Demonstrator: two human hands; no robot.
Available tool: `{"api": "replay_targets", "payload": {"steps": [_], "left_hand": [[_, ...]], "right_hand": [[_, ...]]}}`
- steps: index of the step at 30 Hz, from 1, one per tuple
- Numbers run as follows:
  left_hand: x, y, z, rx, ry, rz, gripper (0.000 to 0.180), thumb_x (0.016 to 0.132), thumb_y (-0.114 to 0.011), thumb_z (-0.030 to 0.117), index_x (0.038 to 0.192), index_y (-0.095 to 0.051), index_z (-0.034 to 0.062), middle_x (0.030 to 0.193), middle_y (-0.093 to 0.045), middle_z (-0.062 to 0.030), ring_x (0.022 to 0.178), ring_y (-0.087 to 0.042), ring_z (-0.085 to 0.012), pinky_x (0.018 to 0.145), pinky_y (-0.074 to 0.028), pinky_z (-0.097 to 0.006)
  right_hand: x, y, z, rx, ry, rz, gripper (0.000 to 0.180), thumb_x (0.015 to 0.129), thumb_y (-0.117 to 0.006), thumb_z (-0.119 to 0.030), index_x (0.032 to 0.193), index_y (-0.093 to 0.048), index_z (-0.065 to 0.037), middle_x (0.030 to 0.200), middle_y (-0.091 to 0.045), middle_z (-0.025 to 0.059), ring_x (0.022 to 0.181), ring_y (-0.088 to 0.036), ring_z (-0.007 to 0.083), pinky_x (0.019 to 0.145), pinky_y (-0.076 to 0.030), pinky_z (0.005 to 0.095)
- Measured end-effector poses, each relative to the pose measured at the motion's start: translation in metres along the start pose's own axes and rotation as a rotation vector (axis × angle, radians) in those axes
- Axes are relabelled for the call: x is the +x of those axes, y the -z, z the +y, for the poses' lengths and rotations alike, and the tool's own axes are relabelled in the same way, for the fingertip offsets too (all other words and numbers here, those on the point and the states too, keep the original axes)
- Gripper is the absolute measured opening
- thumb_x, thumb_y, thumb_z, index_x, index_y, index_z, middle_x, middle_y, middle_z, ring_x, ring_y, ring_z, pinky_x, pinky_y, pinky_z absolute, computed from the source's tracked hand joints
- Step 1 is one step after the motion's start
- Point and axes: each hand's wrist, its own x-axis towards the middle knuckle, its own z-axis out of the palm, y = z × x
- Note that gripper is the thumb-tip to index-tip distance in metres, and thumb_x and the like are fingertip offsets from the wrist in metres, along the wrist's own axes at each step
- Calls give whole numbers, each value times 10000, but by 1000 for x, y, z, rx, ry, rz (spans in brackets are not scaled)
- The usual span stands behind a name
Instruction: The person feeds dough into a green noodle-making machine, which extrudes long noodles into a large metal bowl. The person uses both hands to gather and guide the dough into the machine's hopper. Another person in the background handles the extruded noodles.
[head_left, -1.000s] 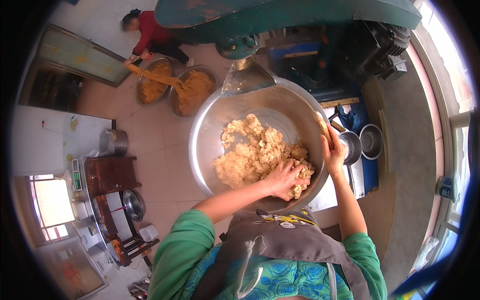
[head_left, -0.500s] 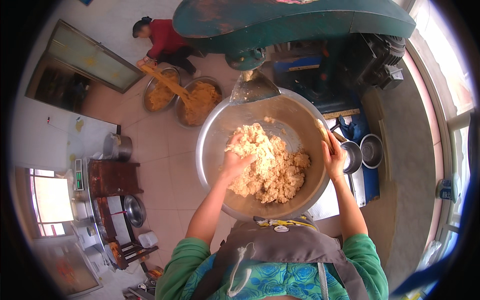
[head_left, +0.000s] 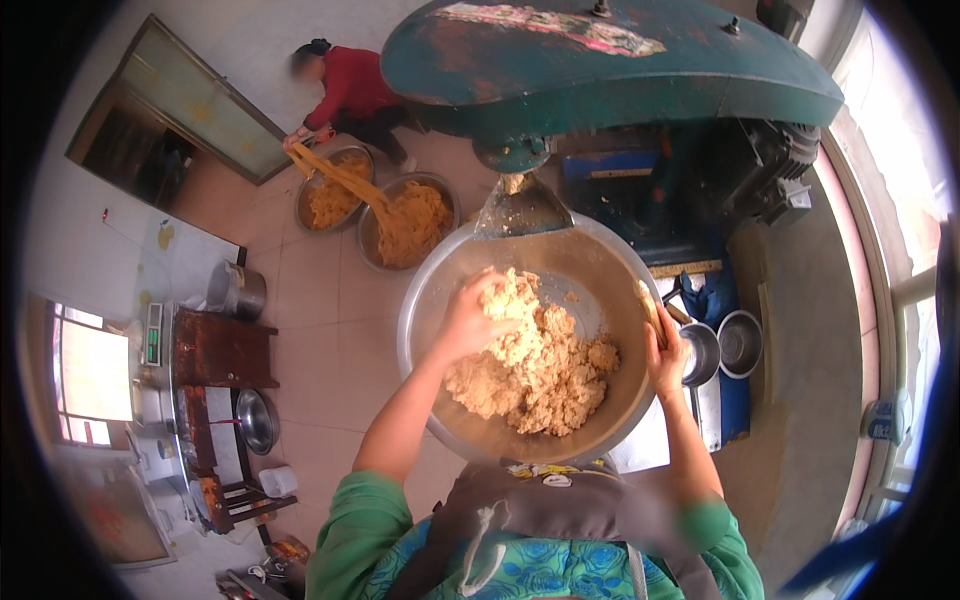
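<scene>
A wide metal bowl (head_left: 418,395) in front of me holds a heap of crumbly, pale dough (head_left: 560,390). At the heap's left side my left hand (head_left: 468,322) is cupped, its thumb and fingers around a clump of the dough. On the bowl's right rim my right hand (head_left: 667,352) is closed around a light wooden stick (head_left: 646,300). The stick's upper end sticks out past the fingers; its lower part is hidden by the hand.
A green mixing machine (head_left: 600,90) overhangs the bowl's far side, with a metal scraper (head_left: 520,212) below its head. Two small metal bowls (head_left: 741,345) stand at the right. Far left, a person in red (head_left: 355,85) stretches an orange-brown mass above two basins (head_left: 365,245).
My left hand has come up and toward the far side along the dough, showing more of its back. My right hand still grips the stick at the rim. The whole view has shifted slightly.
</scene>
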Motion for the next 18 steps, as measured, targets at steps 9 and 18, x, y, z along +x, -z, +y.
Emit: {"api": "replay_targets", "payload": {"steps": [9,18], "left_hand": [[143,5,14,288,120,-148,643,627,-788,188,1212,-536,104,1353,-450,-185,1252,-460,-287,1031,-413,-409],[194,11,-19,106,109,-360,1193,574,-804,282,1492,-69,82,1518,-135,-264,1421,-157,-334,1139,-226,-389]], "right_hand": [[-2,-3,1,46,-10,-11,392,850,-642,-59,1235,-572,-45,1009,-672,218,925,-686,282,749,-526,308],[34,-1,-48,53,-90,-267,360,853,-650,-136,1190,-595,-23,950,-685,208,904,-686,291,772,-535,319]]}}
